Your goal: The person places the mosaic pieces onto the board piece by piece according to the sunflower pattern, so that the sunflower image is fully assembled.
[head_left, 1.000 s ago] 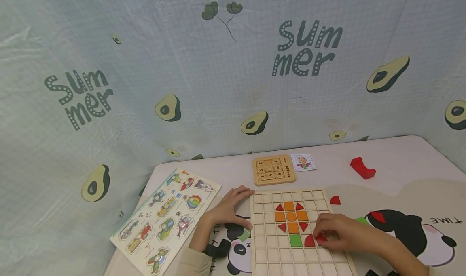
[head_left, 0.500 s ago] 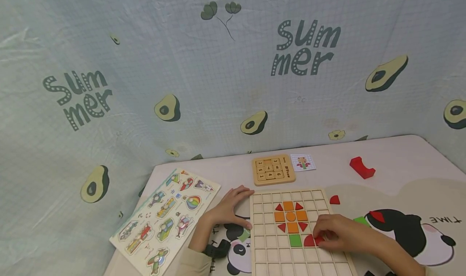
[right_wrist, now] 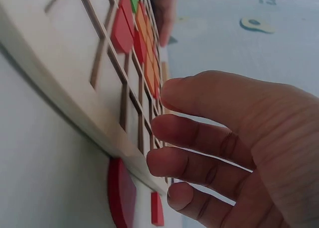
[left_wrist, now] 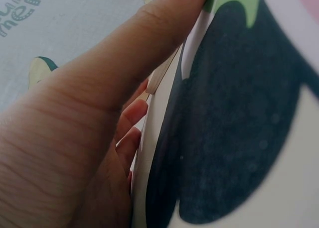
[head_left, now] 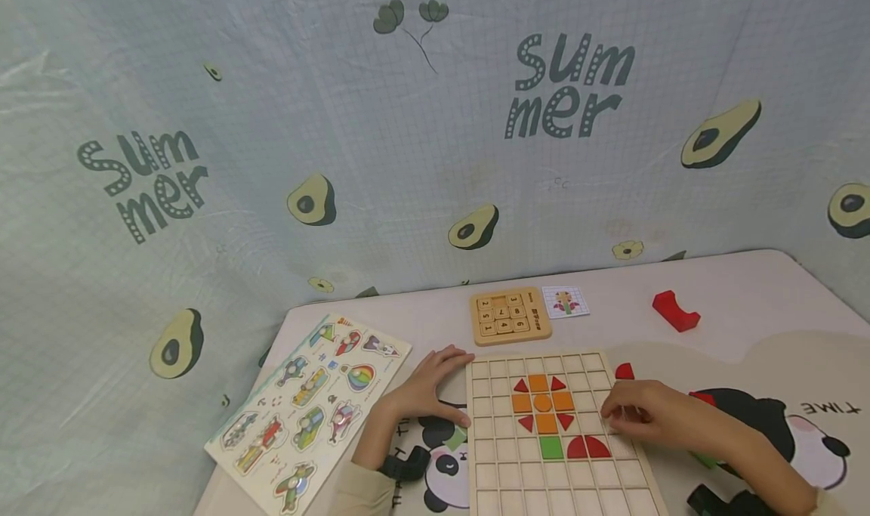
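A wooden grid board (head_left: 489, 471) lies on the table. Orange tiles (head_left: 542, 403) with red triangles form a flower in it. Below them a green square (head_left: 551, 447) sits beside two red quarter-round pieces (head_left: 588, 447) that make a dome. My right hand (head_left: 621, 414) hovers over the board's right edge with fingers loosely curled and holds nothing; the right wrist view shows the same empty right hand (right_wrist: 169, 138) above the board (right_wrist: 75, 88). My left hand (head_left: 445, 387) rests against the board's left edge, with its thumb (left_wrist: 149, 39) lying along the panda mat.
A number slide puzzle (head_left: 511, 316), a pattern card (head_left: 566, 303) and a red block (head_left: 675, 311) lie farther back. A vehicle peg puzzle (head_left: 309, 410) is at the left. Loose red pieces (head_left: 624, 371) and a green tile (head_left: 457, 438) lie beside the board.
My right hand has let go of the second red quarter-round piece, which now sits in its cell, and has drawn back up toward the board's right edge. The left hand stays put.
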### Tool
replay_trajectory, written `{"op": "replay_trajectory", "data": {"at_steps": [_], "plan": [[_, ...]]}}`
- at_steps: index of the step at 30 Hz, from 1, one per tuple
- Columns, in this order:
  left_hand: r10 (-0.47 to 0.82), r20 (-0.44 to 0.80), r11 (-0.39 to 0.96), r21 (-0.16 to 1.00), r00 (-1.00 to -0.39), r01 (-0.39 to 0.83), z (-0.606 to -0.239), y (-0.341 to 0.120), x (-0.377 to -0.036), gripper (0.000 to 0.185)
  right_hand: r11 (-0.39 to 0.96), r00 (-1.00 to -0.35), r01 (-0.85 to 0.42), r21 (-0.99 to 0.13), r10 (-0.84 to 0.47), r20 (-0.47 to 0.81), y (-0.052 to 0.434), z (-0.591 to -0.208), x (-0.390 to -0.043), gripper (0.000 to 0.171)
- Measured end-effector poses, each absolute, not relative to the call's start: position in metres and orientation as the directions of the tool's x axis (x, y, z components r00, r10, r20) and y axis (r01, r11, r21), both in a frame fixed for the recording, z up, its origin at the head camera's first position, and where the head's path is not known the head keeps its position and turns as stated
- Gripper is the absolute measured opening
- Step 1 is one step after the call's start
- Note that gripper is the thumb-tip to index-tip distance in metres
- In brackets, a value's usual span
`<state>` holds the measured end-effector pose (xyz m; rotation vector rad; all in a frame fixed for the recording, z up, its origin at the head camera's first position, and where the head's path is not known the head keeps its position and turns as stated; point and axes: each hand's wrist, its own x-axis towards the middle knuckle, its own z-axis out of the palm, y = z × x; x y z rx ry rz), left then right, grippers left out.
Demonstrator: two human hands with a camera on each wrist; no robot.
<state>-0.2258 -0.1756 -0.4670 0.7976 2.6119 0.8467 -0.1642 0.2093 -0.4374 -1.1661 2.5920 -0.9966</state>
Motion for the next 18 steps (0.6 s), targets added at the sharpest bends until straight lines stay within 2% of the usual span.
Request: {"op": "replay_trajectory", "data": {"at_steps": [7, 11, 18], "plan": [[0.584, -0.089, 0.678, 0.601, -0.807, 0.424, -0.468, -0.176, -0.227, 0.095, 0.521, -0.714, -0.597, -0.61, -0.692, 0.107, 0.224, -0.435, -0.17, 0.009], [0.585, -0.087, 0.677, 0.599, -0.806, 0.427, -0.468, -0.176, -0.227, 0.094, 0.51, -0.7, -0.599, -0.618, -0.708, 0.093, 0.231, -0.436, -0.172, 0.01], [0.585, -0.086, 0.673, 0.606, -0.807, 0.424, -0.468, -0.176, -0.227, 0.094, 0.543, -0.712, -0.523, -0.657, -0.702, -0.014, 0.237, -0.437, -0.171, 0.015]]}}
